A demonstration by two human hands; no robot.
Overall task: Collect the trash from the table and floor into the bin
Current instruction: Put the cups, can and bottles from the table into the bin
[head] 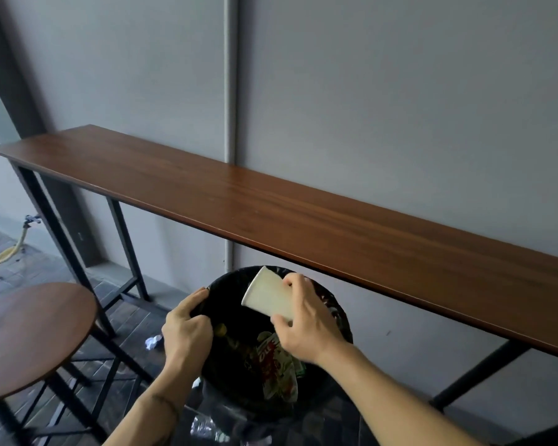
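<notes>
Head cam has us over the bin (339,312), which sits just under the long wooden counter (303,220). Our right hand (306,320) grips a white paper cup (268,296), tilted over the opening, while our left hand (187,326) clutches the bin's black liner at the rim. Wrappers (276,365) lie inside, and a crumpled paper (153,342) lies on the floor by the stool (29,336).

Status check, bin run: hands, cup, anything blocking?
Left hand grips bin rim. Right hand holds paper cup over the opening. Nothing blocking; crumpled paper on floor.
</notes>
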